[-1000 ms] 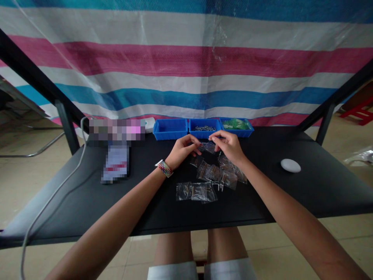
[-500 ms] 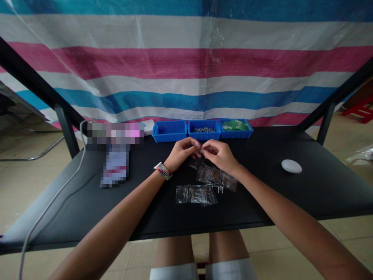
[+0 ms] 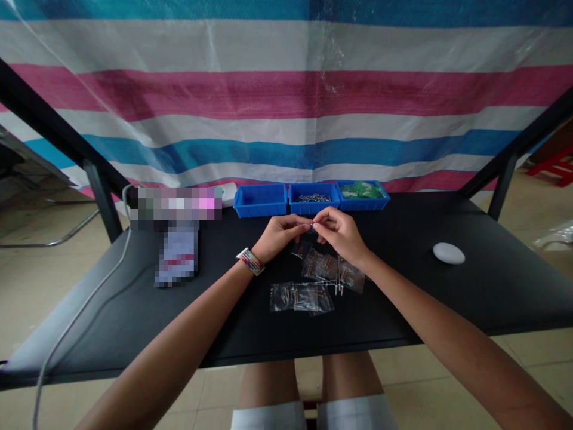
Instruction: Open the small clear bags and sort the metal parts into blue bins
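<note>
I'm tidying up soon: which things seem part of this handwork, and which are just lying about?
Likely in use:
small shiny piece, between left hand and right hand
clear bags
blue bin of metal pieces

Apparently lying about:
white oval object
pale cable
pixelated item, unidentifiable

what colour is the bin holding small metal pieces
The middle bin is blue, seen in the head view.

Bare forearms (image 3: 179, 334), lower left and lower right; multicoloured patterned band (image 3: 251, 261) with white edge, left wrist (image 3: 262, 251); white shorts (image 3: 268, 416), bottom centre
</note>
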Demonstrator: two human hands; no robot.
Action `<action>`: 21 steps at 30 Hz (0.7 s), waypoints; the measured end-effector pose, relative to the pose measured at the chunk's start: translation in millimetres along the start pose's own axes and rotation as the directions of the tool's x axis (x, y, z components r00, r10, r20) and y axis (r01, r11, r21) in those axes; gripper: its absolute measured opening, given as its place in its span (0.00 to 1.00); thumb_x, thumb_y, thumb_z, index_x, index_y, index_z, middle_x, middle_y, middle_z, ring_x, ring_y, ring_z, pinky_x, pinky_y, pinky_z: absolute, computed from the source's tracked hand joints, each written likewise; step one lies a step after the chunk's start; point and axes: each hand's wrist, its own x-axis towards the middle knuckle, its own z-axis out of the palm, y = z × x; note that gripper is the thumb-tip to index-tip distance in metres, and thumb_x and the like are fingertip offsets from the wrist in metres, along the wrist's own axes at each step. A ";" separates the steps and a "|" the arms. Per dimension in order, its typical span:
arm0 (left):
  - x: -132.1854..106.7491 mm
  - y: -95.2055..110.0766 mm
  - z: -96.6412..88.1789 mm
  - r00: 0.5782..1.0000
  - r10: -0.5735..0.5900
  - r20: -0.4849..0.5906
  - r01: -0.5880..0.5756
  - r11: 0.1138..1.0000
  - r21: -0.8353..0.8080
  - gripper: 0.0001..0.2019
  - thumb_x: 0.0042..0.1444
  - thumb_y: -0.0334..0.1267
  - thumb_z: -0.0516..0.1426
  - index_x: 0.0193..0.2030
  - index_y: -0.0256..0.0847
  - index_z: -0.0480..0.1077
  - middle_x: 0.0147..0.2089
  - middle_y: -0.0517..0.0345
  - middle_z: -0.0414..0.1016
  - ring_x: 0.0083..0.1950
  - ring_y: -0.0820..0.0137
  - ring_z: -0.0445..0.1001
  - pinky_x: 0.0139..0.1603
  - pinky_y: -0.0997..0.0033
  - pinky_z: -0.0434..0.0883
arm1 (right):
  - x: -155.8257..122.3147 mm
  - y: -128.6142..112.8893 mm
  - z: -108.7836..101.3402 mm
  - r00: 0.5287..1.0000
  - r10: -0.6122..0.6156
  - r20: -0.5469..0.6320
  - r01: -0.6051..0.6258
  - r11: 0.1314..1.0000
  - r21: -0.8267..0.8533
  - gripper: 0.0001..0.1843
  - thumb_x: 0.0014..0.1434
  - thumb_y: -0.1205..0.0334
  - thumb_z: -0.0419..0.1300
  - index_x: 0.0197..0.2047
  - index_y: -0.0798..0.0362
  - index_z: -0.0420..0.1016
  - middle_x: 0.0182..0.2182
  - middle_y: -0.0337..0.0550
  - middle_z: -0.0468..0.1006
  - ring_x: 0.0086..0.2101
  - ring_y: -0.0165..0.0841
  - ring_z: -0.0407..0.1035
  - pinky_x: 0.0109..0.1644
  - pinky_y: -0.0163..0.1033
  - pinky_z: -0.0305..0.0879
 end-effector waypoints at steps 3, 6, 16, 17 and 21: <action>0.6 -0.5 -0.8 1.000 0.007 -0.006 -0.007 1.000 0.018 0.16 0.58 0.50 0.68 0.39 0.37 0.84 0.37 0.56 0.80 0.28 0.76 0.68 0.33 0.74 0.66 | 0.3 0.7 -0.2 1.000 -0.019 0.013 0.020 0.998 -0.052 0.09 0.63 0.55 0.66 0.41 0.50 0.75 0.34 0.39 0.78 0.26 0.29 0.74 0.29 0.36 0.70; 1.9 -2.1 -1.5 1.000 0.004 -0.024 -0.003 0.998 0.055 0.20 0.60 0.55 0.66 0.32 0.36 0.81 0.30 0.58 0.75 0.28 0.75 0.68 0.34 0.73 0.66 | 0.6 2.3 0.2 0.992 -0.126 0.027 0.128 0.975 -0.179 0.06 0.63 0.58 0.65 0.41 0.51 0.77 0.33 0.41 0.79 0.29 0.32 0.74 0.31 0.36 0.70; 1.9 0.1 3.2 0.998 -0.028 -0.049 0.034 0.992 0.119 0.30 0.63 0.64 0.59 0.26 0.37 0.75 0.25 0.58 0.73 0.25 0.75 0.67 0.29 0.74 0.64 | 0.5 0.0 0.2 0.987 -0.158 0.025 0.160 0.955 -0.250 0.09 0.65 0.54 0.63 0.37 0.50 0.74 0.28 0.39 0.77 0.27 0.32 0.72 0.31 0.37 0.67; 1.6 0.9 3.4 0.998 -0.033 -0.048 0.038 0.995 0.094 0.29 0.64 0.63 0.58 0.27 0.36 0.75 0.25 0.57 0.73 0.25 0.75 0.67 0.29 0.74 0.64 | 0.5 -0.1 -0.6 0.989 -0.143 0.020 0.144 0.960 -0.239 0.11 0.66 0.53 0.62 0.36 0.50 0.73 0.27 0.38 0.76 0.26 0.31 0.72 0.31 0.36 0.67; 0.7 1.5 2.4 0.998 -0.051 -0.044 0.047 0.996 -0.081 0.21 0.62 0.57 0.63 0.35 0.37 0.76 0.30 0.58 0.75 0.26 0.74 0.72 0.30 0.74 0.68 | 1.1 1.5 -3.7 0.994 -0.112 -0.006 0.108 0.974 -0.201 0.17 0.68 0.47 0.60 0.34 0.50 0.71 0.24 0.35 0.72 0.23 0.30 0.71 0.29 0.36 0.64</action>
